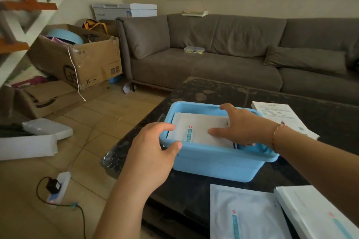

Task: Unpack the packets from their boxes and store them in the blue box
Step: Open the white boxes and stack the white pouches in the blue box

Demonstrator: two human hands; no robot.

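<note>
The blue box (217,163) stands on the dark table (229,91) in front of me. White packets (196,126) with a teal label lie flat inside it. My left hand (153,153) grips the box's near left rim, thumb on the outside wall. My right hand (240,124) reaches into the box, its spread fingers pressing down on the top packet. At the bottom right a loose white packet (244,213) lies on the table beside a white carton (314,211). An opened white carton (279,114) lies behind the box on the right.
A grey sofa (223,60) runs behind the table. To the left on the tiled floor are cardboard boxes (81,58), white foam pieces (35,139) and a power strip (58,188) with a cable. The table's left edge drops off near my left forearm.
</note>
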